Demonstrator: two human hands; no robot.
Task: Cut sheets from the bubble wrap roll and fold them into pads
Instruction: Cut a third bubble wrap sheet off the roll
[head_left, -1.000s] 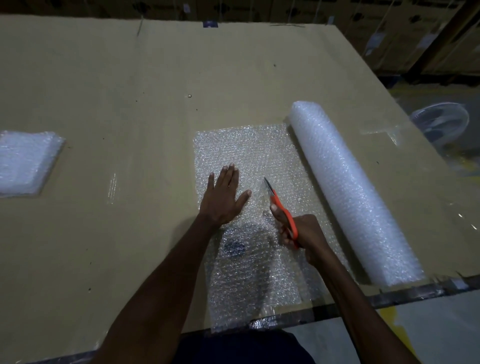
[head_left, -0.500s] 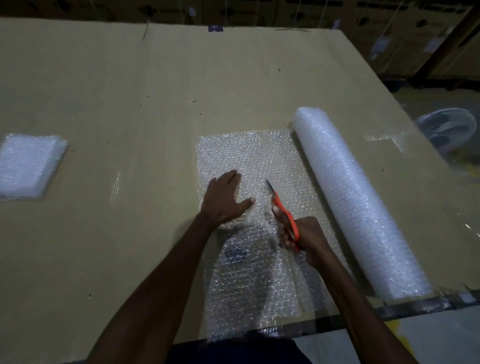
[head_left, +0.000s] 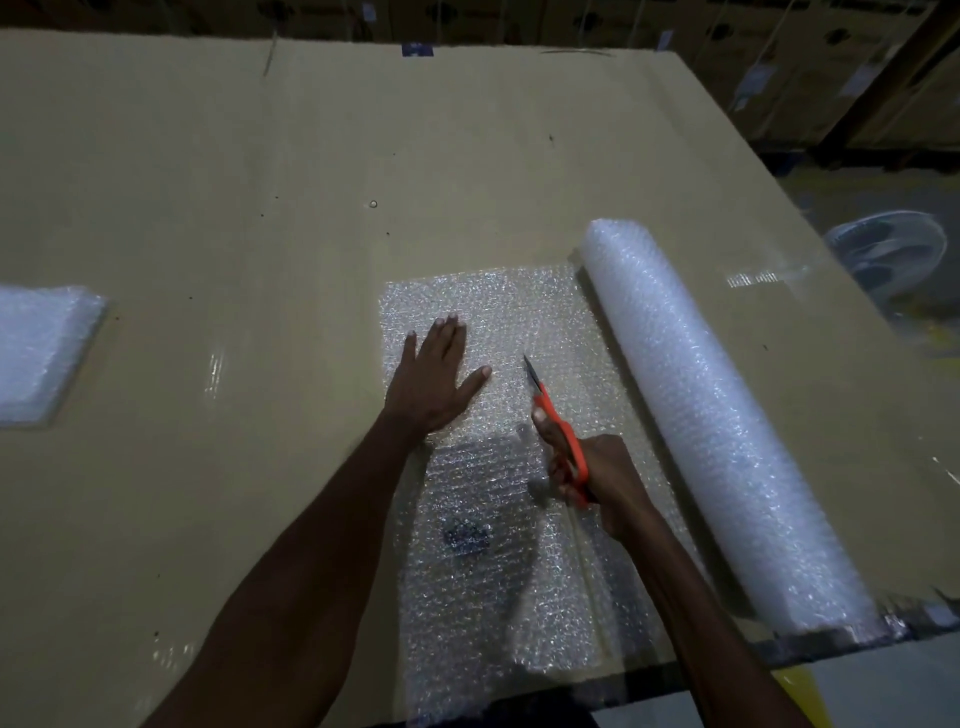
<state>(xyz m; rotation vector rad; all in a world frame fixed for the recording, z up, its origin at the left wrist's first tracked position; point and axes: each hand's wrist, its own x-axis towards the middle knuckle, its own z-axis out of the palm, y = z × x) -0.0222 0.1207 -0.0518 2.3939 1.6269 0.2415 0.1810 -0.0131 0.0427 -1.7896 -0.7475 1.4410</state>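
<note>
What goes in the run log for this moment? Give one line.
left hand flat on unrolled sheet | right hand cutting with scissors | roll beside

No text is legible; the dark blue mark (head_left: 466, 534) under the bubble wrap (head_left: 498, 467) is unreadable

One head view only, worn by the person, looking forward and steeply down over the near edge of the table (head_left: 182, 171). Close range: both forearms enter from the bottom (wide lens, edges bend). Far table edge and dim shelving (head_left: 753, 47) along top.
</note>
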